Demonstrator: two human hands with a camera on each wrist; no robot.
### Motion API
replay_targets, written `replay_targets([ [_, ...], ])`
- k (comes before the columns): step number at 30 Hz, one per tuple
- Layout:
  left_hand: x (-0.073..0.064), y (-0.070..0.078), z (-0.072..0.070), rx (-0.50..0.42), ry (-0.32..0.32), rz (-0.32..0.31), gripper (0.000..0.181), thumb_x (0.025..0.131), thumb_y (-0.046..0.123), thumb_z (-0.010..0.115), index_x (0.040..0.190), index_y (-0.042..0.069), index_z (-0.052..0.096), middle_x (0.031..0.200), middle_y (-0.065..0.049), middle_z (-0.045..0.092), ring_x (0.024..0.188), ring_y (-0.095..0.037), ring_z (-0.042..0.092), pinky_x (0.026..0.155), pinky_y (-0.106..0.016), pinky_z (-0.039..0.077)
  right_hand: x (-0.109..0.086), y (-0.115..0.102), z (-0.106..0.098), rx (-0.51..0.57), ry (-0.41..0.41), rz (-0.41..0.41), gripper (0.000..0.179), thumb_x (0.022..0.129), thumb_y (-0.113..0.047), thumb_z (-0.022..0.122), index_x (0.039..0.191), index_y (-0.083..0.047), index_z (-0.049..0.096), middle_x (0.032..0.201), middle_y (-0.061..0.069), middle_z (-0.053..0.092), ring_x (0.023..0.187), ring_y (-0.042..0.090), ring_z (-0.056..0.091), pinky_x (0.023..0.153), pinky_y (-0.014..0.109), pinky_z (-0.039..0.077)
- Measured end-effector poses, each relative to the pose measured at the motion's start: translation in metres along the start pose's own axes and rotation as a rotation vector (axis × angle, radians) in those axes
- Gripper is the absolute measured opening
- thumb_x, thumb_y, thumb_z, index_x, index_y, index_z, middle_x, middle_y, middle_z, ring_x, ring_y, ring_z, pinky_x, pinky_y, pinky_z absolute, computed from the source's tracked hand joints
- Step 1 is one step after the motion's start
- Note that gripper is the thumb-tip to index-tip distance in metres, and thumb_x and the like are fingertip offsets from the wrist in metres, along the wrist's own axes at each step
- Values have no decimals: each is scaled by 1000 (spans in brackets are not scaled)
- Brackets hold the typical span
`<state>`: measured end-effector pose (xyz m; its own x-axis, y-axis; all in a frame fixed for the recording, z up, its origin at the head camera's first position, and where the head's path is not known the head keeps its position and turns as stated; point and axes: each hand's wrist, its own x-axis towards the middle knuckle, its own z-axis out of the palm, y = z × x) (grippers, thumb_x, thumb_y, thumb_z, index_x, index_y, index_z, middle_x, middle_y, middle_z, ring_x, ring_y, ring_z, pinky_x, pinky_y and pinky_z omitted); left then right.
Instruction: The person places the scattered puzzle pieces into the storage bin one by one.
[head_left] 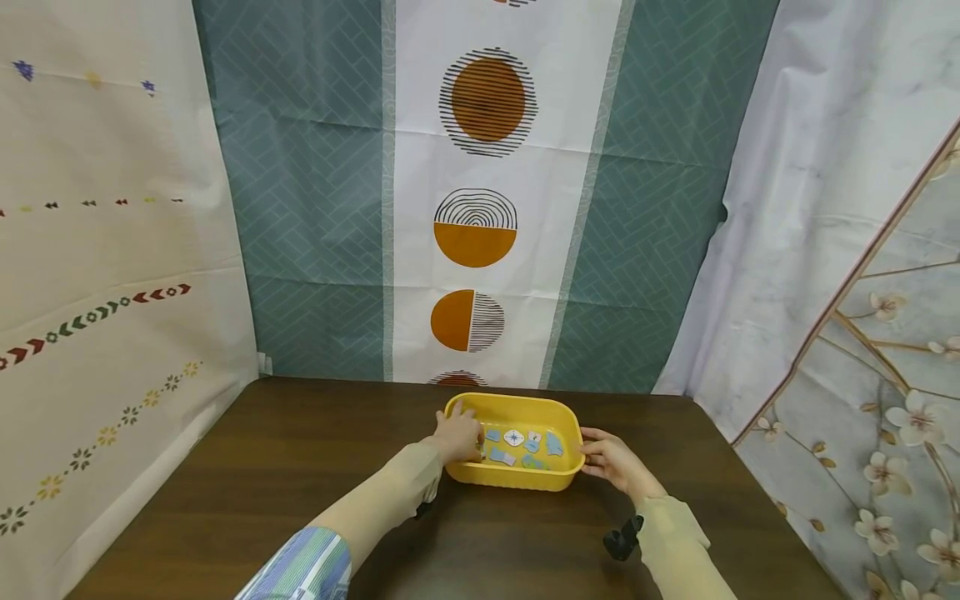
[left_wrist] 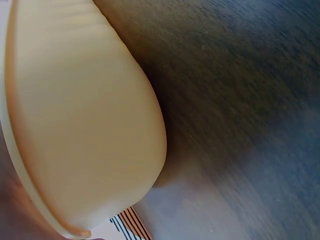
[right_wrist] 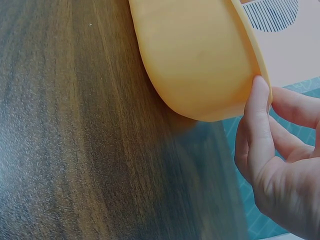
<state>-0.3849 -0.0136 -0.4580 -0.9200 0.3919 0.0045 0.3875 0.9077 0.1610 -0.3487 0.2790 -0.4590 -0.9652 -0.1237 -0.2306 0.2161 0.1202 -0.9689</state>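
A yellow plastic basin (head_left: 517,478) sits on the dark wooden table, with several small flat pieces inside. Among them are a white piece with a compass star (head_left: 513,437), a blue-grey piece (head_left: 554,444) and a green and blue piece (head_left: 533,462). My left hand (head_left: 456,435) is over the basin's left end, fingers reaching inside; I cannot tell what they hold. At the other end, my right hand (head_left: 609,460) pinches the rim, thumb on the outer wall in the right wrist view. The basin's outer wall (left_wrist: 85,120) fills much of the left wrist view.
The wooden table (head_left: 300,467) extends around the basin. Behind it hangs a patterned curtain (head_left: 322,208) with orange circles. A cream cloth (head_left: 112,250) hangs at the left, and a white flowered cloth (head_left: 885,333) at the right.
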Motion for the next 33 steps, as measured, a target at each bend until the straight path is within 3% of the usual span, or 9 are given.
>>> replay_targets([
  [6, -5, 3, -5, 11, -33, 0, 10, 83, 29, 79, 90, 22, 77, 132, -9, 58, 144, -42, 28, 106, -70, 27, -1, -1, 0, 3, -2, 3, 59, 95, -1, 51, 148, 9, 29, 109, 14, 61, 77, 14, 60, 71, 24, 55],
  [14, 3, -2, 6, 68, -17, 13, 9, 81, 28, 80, 89, 26, 77, 127, -7, 60, 140, -42, 32, 104, -72, 27, -1, -1, 0, 5, -12, -7, 59, 96, -2, 51, 148, 9, 27, 109, 13, 62, 79, 14, 60, 72, 25, 55],
  [20, 4, -3, 8, 63, -25, 8, 5, 82, 27, 80, 86, 26, 76, 125, -6, 61, 140, -42, 33, 105, -71, 26, -1, -1, 0, 6, -8, -4, 58, 96, -2, 51, 148, 9, 28, 109, 14, 62, 79, 14, 61, 73, 25, 55],
  [33, -1, 2, -4, 73, 11, 22, 22, 83, 30, 78, 104, 24, 76, 129, -7, 58, 139, -41, 32, 107, -71, 24, 0, 0, -1, -2, -21, -8, 59, 96, -2, 51, 149, 10, 26, 105, 12, 62, 75, 12, 60, 70, 24, 55],
])
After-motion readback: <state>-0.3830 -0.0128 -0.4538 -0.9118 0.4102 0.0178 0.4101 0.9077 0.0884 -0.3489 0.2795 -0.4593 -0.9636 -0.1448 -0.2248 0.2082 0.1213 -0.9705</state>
